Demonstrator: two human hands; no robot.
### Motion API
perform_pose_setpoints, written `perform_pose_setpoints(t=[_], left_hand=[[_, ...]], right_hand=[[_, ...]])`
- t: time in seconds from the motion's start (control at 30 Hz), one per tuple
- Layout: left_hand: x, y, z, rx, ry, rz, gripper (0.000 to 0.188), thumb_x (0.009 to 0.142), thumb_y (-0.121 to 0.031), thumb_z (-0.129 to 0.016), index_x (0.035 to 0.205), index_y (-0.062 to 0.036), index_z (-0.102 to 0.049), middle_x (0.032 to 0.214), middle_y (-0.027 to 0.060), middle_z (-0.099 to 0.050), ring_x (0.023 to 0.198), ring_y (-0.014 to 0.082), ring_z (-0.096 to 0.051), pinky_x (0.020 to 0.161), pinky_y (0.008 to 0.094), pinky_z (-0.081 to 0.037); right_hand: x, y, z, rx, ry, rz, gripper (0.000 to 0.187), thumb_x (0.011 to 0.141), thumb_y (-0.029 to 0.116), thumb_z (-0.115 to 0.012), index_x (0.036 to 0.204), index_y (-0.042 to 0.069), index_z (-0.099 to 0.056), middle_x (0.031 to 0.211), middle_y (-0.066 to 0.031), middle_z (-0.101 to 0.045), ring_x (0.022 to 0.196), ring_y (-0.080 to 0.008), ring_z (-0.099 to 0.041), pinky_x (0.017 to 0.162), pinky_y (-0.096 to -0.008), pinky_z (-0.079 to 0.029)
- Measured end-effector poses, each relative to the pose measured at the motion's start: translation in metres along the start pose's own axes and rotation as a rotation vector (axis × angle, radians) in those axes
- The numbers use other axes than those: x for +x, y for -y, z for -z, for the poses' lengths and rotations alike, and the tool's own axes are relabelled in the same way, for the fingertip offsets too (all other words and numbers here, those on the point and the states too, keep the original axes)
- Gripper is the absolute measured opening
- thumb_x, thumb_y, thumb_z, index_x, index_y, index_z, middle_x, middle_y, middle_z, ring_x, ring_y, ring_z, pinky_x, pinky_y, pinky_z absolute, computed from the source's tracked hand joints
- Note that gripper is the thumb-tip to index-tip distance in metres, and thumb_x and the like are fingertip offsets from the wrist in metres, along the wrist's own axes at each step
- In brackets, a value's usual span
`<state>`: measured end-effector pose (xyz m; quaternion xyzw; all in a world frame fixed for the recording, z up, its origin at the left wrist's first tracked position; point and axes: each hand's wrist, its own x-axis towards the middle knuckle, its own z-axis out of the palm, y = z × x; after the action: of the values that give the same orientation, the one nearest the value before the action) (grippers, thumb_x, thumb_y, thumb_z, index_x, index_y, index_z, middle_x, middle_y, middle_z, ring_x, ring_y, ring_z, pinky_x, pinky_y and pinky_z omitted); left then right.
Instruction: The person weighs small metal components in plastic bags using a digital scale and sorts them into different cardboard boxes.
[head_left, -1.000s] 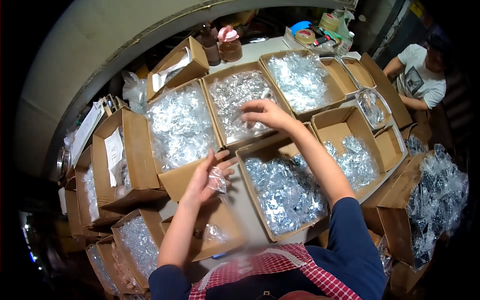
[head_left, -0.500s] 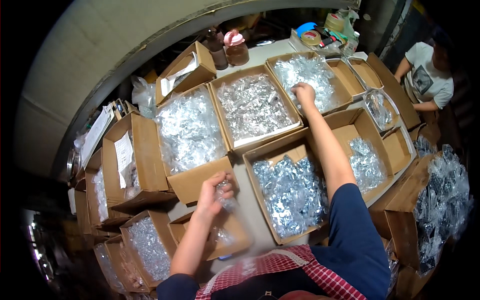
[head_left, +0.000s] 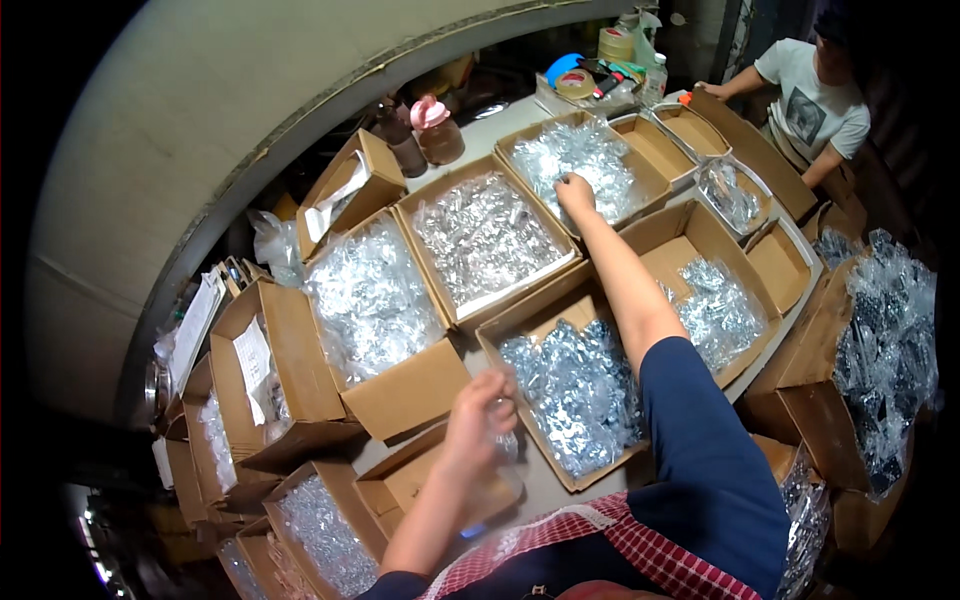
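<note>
My right hand (head_left: pixel 575 196) reaches into the far box (head_left: pixel 655 205) of small clear plastic packets (head_left: pixel 580 155). Its fingers are pinched together, and whatever is between them is too small to make out. My left hand (head_left: pixel 483 415), smeared by motion, is raised near the front left corner of a box (head_left: pixel 570 482) of bluish metal parts in clear bags (head_left: pixel 575 390). Its fingers are curled round clear plastic packets (head_left: pixel 507 445), which hang below them. Under that hand stands a small open box (head_left: pixel 395 485), partly hidden by my forearm.
Boxes of silvery packets (head_left: pixel 372 300) and shiny pieces (head_left: pixel 485 235) fill the middle. A pink-lidded jug (head_left: pixel 437 130) and tape rolls (head_left: pixel 575 83) stand at the back. On the right, bagged parts (head_left: pixel 885 360) overflow a carton, and a person (head_left: pixel 820 100) grips a cardboard flap (head_left: pixel 750 150).
My left hand has swung right with the packets, toward the box of bluish parts. The right hand stays over the far box. The other person's arm has come up onto the cardboard flap.
</note>
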<state>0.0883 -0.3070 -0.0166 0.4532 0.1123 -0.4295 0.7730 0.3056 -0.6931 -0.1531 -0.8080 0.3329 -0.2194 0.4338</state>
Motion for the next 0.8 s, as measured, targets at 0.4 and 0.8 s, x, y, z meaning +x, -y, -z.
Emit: perform_pose_setpoints(t=[0.4,0.8], left_hand=[[-0.018,-0.007,0.031,0.059,-0.118,-0.211,0.047,0.096,-0.044,-0.053,0.122,-0.0047,-0.049,0.096,0.0048,-0.055,0.07,0.0083,-0.047,0.047,0.0197,-0.038],[-0.071,0.018,0.102,0.507,-0.415,-0.619,0.019,0.092,-0.02,-0.06,0.092,-0.0011,-0.062,0.079,0.0022,-0.058,0.07,0.0088,-0.052,0.064,0.0222,-0.042]], right_hand=[[-0.236,0.127,0.09,0.585,0.732,0.63,0.02,0.085,0.014,-0.056,0.098,0.002,-0.064,0.11,-0.0119,-0.064,0.096,-0.022,-0.061,0.091,-0.0371,-0.048],[-0.126,-0.098,0.217,-0.513,0.339,0.062,0.052,0.078,0.044,-0.069,0.101,-0.003,-0.065,0.097,-0.0237,-0.066,0.089,-0.037,-0.064,0.078,-0.0418,-0.05]])
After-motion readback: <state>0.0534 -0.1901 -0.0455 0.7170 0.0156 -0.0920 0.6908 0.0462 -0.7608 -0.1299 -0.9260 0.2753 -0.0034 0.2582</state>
